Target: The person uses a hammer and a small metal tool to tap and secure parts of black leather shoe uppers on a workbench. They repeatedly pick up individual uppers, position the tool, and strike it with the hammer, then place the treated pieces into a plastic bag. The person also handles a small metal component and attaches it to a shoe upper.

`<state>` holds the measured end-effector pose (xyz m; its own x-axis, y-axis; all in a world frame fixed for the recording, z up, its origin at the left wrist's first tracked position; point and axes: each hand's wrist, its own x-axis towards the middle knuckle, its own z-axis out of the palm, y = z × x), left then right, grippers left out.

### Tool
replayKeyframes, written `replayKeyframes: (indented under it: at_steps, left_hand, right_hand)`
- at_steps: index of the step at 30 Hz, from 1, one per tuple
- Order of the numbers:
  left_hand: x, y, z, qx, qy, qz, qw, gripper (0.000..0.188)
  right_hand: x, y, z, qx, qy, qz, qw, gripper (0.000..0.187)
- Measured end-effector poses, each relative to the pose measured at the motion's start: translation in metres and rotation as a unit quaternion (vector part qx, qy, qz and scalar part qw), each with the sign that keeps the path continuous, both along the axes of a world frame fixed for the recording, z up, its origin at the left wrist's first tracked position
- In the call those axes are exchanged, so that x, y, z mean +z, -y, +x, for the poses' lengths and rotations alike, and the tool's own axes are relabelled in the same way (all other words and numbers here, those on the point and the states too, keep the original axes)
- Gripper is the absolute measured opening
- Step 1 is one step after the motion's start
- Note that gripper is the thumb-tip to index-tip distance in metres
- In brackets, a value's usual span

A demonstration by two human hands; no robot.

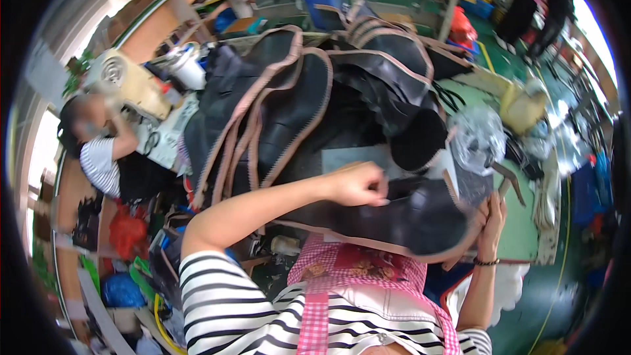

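Observation:
A black leather-like piece [420, 220] with a pinkish-tan border lies across the near side of the table, its rounded end toward the right. Over it hangs my left hand [358, 184], fingers curled in; whatever they may hold is hidden. My right hand [490, 223] grips the piece's right end at the border, slightly blurred. Just beyond that hand lies a hooked, hammer-like tool [509, 181]. A white sheet [342, 156] shows partly under the work. Similar black pieces with notched tan edges [299, 115] are heaped behind and to the left.
Crumpled clear plastic [478, 135] lies on the green tabletop [516, 236] to the right. At the left, a co-worker [98, 151] sits by a beige machine [125, 82]. A blue bin [322, 3] stands at the back. Two people [536, 10] stand far right.

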<state>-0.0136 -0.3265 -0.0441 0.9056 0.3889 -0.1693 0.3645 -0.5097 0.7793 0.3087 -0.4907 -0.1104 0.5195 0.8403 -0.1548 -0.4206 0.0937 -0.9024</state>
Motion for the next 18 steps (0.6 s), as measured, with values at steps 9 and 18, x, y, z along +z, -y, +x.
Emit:
replayKeyframes:
  at_steps: [9,18]
  left_hand:
    - [-0.017,0.01,-0.025,0.098,0.039,0.112,0.988,0.015]
    - [-0.035,0.085,-0.04,0.441,0.27,-0.164,0.84,0.006]
  right_hand:
    - [0.096,0.008,-0.082,0.258,0.463,-0.041,0.847,0.022]
    - [0.086,-0.025,-0.118,0.433,0.592,-0.08,0.675,0.03]
